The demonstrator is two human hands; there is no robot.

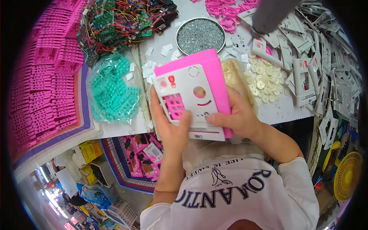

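Observation:
Both my hands hold a white plastic face panel (196, 107) laid over a bright pink plastic shell (216, 78), tilted above the table's front edge. Square and round openings pierce the panel, and a pink grid shows through the square one. My left hand (170, 132) grips the left edge, thumb on the panel's front. On the other side, my right hand (239, 117) wraps the pink shell with its thumb pressed on the panel's lower right. The fingers behind the parts are hidden. A yellowish bag (234, 74) lies just behind my right hand.
A round tray of small screws (201, 36) stands beyond the parts. Left are a bag of teal keypads (115, 90), wired circuit boards (109, 28) and stacked pink shells (42, 92). Right lie cream discs (266, 82) and white panels (304, 78). A crate (119, 174) sits below.

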